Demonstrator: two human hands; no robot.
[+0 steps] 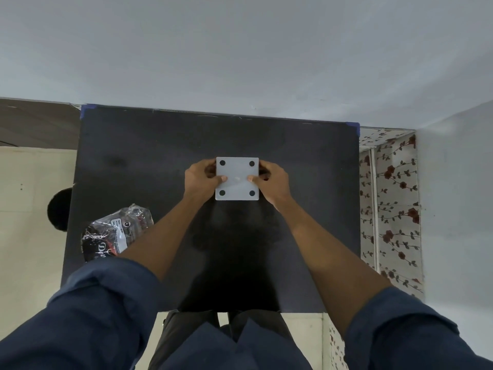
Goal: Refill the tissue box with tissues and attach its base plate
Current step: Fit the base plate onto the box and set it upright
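Note:
A square white base plate (237, 180) with a black round pad at each of its corners faces up at the middle of the black table (149, 161). The tissue box under it is hidden by the plate and my hands. My left hand (200, 180) grips the left side, thumb pressed on the plate's top. My right hand (273, 181) grips the right side the same way, thumb on top. A crumpled, dark printed plastic tissue wrapper (114, 231) lies near the table's left edge, beside my left forearm.
The table stands against a pale wall (240, 62). A floral cloth (389, 204) hangs to the right of the table. A dark round object (60, 209) sits off the left edge, over a cream floor.

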